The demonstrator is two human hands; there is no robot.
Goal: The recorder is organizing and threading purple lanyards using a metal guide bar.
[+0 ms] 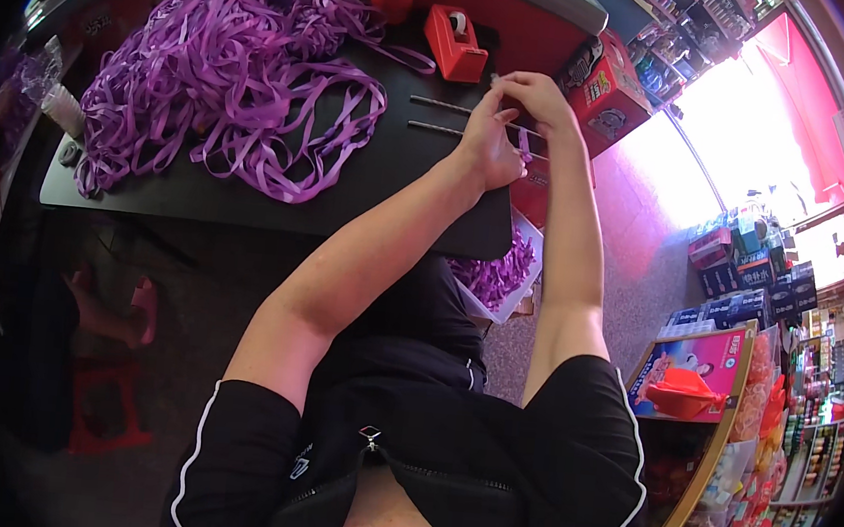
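My left hand (488, 144) and my right hand (535, 98) meet at the right edge of a dark table (247, 198), fingers pinched together on a short piece of purple ribbon (523, 144) that hangs between them. A big tangled heap of purple ribbon (228, 66) covers the left half of the table. Two thin metal rods (435, 116) lie on the table just left of my hands. A red tape dispenser (455, 43) stands behind them.
A white tray of cut purple ribbon pieces (501, 275) sits below the table's right edge. A red box (606, 91) stands right of my hands. Shop shelves with packaged goods (742, 281) fill the right side. Another person's feet (117, 307) rest under the table at left.
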